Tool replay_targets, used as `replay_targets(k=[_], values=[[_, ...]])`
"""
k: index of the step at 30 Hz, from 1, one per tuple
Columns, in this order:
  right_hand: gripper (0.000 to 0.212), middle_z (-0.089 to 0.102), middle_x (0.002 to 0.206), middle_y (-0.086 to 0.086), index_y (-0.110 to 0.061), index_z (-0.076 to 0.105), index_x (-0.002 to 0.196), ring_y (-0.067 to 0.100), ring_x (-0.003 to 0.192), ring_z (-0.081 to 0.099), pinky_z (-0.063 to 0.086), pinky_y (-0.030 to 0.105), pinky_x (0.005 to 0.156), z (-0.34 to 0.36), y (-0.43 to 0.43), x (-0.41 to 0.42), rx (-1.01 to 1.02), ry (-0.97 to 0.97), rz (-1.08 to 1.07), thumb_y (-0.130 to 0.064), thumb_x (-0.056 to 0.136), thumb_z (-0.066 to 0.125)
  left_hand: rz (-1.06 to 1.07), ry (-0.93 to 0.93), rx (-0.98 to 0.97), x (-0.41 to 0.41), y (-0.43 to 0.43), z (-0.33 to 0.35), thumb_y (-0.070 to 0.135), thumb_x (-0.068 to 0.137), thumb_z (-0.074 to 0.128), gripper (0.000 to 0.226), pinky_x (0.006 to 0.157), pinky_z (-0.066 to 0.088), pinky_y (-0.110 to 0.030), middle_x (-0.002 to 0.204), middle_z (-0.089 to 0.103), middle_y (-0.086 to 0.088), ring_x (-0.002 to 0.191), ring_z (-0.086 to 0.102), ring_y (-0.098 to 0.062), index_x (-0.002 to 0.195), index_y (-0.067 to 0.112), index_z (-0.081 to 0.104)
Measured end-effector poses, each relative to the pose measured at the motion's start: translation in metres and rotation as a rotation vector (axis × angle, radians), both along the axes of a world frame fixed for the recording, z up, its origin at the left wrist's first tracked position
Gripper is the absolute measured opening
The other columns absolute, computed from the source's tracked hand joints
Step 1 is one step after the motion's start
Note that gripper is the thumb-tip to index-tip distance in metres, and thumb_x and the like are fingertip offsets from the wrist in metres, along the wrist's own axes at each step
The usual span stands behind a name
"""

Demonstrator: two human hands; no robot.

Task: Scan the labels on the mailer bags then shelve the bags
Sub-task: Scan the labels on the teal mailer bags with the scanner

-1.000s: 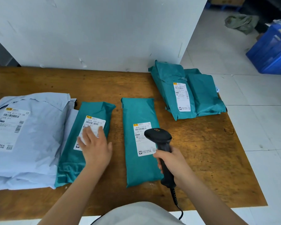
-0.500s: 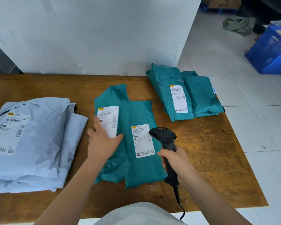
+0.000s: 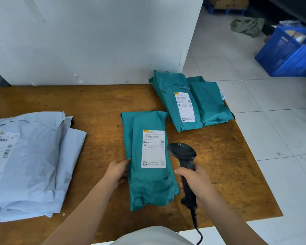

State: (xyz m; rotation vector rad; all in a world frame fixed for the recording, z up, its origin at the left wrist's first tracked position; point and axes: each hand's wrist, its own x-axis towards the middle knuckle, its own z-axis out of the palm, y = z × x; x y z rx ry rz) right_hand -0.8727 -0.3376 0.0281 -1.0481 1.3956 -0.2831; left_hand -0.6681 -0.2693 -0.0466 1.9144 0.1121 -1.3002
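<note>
We see two teal mailer bags in the middle of the wooden bench (image 3: 81, 103), one lying upon the other. The top teal bag (image 3: 148, 184) lies flat with its white label (image 3: 153, 149) facing up, and the lower teal bag (image 3: 126, 133) shows only as a strip along the left side and the far end.

The left grip (image 3: 117, 171), a bare hand, is at the left edge of this pair, near the middle of its length. Its fingertips touch the edge and go out of sight there, so we cannot tell if they pinch the bag or only rest against it.

The right grip (image 3: 195, 181) is closed around the handle of a black barcode scanner (image 3: 183, 152). The scanner stands upright just to the right of the top teal bag, its head next to the lower part of the label. Its cable (image 3: 195, 221) hangs down over the near edge of the bench.

At the far right corner of the bench there are two more teal bags (image 3: 170, 92) side by side, the left one with a label facing up. At the left side lies a stack of pale grey-blue bags (image 3: 39, 156), also labelled. On the tiled floor to the right we see a blue crate (image 3: 288, 57).
</note>
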Motion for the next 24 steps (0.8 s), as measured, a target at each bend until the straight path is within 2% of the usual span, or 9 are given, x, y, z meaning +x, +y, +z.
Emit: replay_targets(k=[2,4,7,11,15,17,20,22,24], values=[[0.008,0.050,0.058,0.009,-0.008,0.055,0.087,0.016,0.047,0.046,0.040,0.029,0.047,0.000,0.000,-0.001,0.001,0.002,0.006,-0.008,0.084,0.062,-0.095,-0.063,-0.004,-0.008,-0.002,-0.001,0.009,0.091,0.054,0.023,0.054,0.055,-0.034,0.070,0.059,-0.009,0.056,0.053,-0.020,0.108,-0.006,0.059],[0.007,0.051,0.058,0.008,-0.008,0.055,0.087,0.016,0.047,0.046,0.041,0.028,0.047,0.000,0.000,-0.002,-0.002,0.005,0.009,-0.008,0.084,0.062,-0.136,-0.162,0.000,-0.009,-0.004,-0.003,0.003,0.088,0.056,0.019,0.055,0.053,-0.045,0.074,0.065,-0.017,0.050,0.047,-0.019,0.102,-0.007,0.063],[0.008,0.051,0.056,0.007,-0.008,0.055,0.086,0.018,0.048,0.048,0.041,0.031,0.051,0.000,-0.001,-0.002,-0.004,0.000,0.005,-0.008,0.084,0.063,-0.137,-0.270,-0.005,0.010,0.004,-0.012,0.006,0.080,0.065,0.017,0.069,0.052,-0.047,0.092,0.070,-0.025,0.067,0.060,-0.023,0.093,-0.004,0.069],[0.009,0.051,0.054,0.006,-0.007,0.055,0.082,0.018,0.047,0.047,0.042,0.031,0.050,0.000,-0.003,0.002,0.000,-0.001,0.013,-0.007,0.084,0.064,-0.182,-0.481,0.070,0.054,0.039,-0.004,0.027,0.062,0.062,0.027,0.068,0.047,-0.036,0.069,0.063,-0.014,0.074,0.058,-0.028,0.067,0.001,0.062],[0.011,0.051,0.055,0.006,-0.008,0.054,0.080,0.018,0.048,0.048,0.041,0.031,0.051,0.000,-0.001,0.012,-0.003,0.009,0.072,-0.008,0.084,0.064,-0.259,-0.550,0.283,0.103,0.071,0.016,0.020,0.072,0.062,0.035,0.084,0.046,-0.047,0.093,0.061,-0.033,0.090,0.059,-0.041,0.089,-0.011,0.064],[0.011,0.051,0.057,0.006,-0.008,0.054,0.081,0.018,0.049,0.047,0.040,0.030,0.051,0.001,-0.002,0.016,-0.016,0.020,0.114,-0.009,0.084,0.064,-0.281,-0.587,0.311,0.128,0.076,0.022,0.014,0.070,0.055,0.036,0.083,0.048,-0.049,0.093,0.061,-0.037,0.089,0.060,-0.045,0.087,-0.017,0.061],[0.010,0.049,0.055,0.006,-0.007,0.054,0.083,0.018,0.046,0.045,0.039,0.029,0.048,0.004,-0.007,0.020,-0.027,0.007,0.140,-0.009,0.085,0.063,-0.238,-0.763,0.383,0.155,0.067,0.052,-0.008,0.083,0.047,0.018,0.082,0.043,-0.043,0.098,0.058,-0.039,0.100,0.055,-0.049,0.088,-0.022,0.057],[0.009,0.050,0.054,0.006,-0.007,0.055,0.086,0.017,0.045,0.045,0.040,0.029,0.048,0.005,-0.010,0.019,-0.028,-0.009,0.119,-0.008,0.085,0.064,-0.172,-0.939,0.312,0.156,0.048,0.080,-0.007,0.085,0.044,0.017,0.082,0.040,-0.040,0.090,0.056,-0.033,0.102,0.054,-0.049,0.081,-0.014,0.058],[0.009,0.051,0.055,0.005,-0.008,0.055,0.087,0.017,0.046,0.047,0.040,0.029,0.048,0.006,-0.013,0.016,-0.027,-0.016,0.091,-0.009,0.085,0.064,-0.109,-1.072,0.155,0.132,0.015,0.097,0.001,0.089,0.043,0.024,0.088,0.041,-0.039,0.103,0.060,-0.029,0.108,0.054,-0.044,0.100,-0.008,0.062]])
